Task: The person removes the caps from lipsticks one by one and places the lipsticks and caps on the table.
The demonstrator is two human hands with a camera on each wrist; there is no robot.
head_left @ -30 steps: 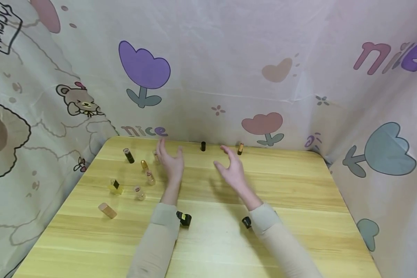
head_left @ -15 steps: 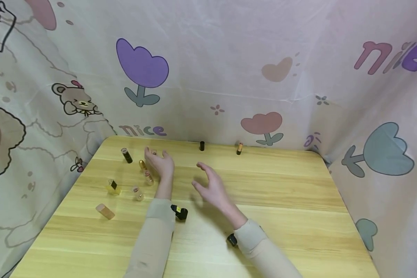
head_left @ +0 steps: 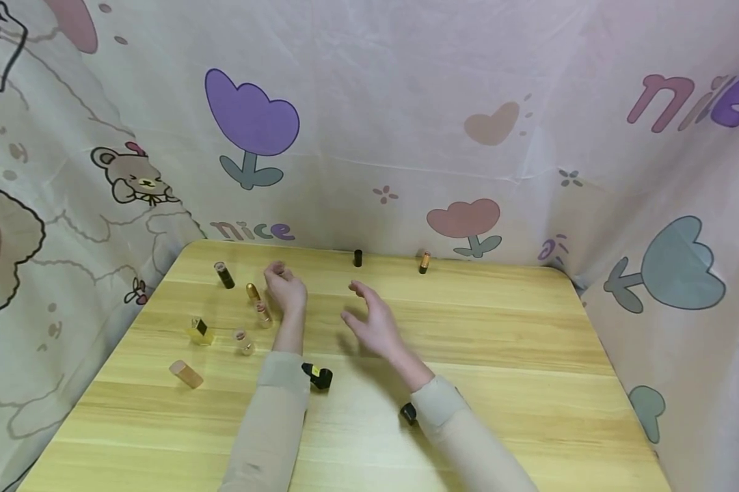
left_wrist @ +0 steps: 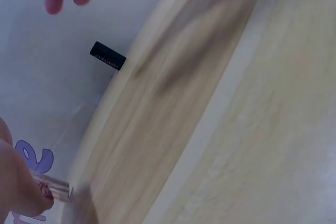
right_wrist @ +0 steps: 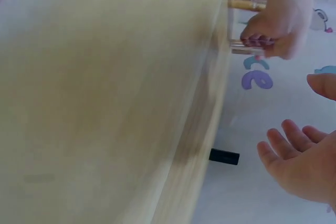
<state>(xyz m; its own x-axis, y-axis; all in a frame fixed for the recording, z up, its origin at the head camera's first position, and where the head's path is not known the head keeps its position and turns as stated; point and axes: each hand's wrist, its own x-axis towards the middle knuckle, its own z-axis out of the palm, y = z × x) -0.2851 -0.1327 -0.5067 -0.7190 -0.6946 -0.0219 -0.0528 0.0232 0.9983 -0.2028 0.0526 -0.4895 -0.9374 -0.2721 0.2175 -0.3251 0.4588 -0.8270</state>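
My left hand [head_left: 287, 290] is at the far left of the table, its fingers curled round a clear, pinkish lipstick tube [right_wrist: 247, 49]. In the head view the hand hides that tube; in the left wrist view part of the tube [left_wrist: 56, 188] shows beside the thumb [left_wrist: 26, 187]. Just left of this hand stand a gold lipstick [head_left: 253, 292] and another clear pinkish tube [head_left: 263, 314]. Over the middle of the table, my right hand [head_left: 375, 324] holds nothing, with thumb and fingers spread apart. A black lipstick tube [head_left: 358, 258] stands beyond it at the back edge.
On the left are a black tube with a clear top [head_left: 224, 275], a yellow bottle with a dark top [head_left: 201, 331], a clear tube [head_left: 244, 342] and a peach tube [head_left: 186, 374]. A gold-and-black lipstick [head_left: 425, 263] stands at the back. Printed cloth [head_left: 369, 123] hangs behind the table.
Both hands have moved left. The left hand's fingers, loose before, have curled round the clear lipstick tube. The right hand stays spread, moving only slightly in the last half second.
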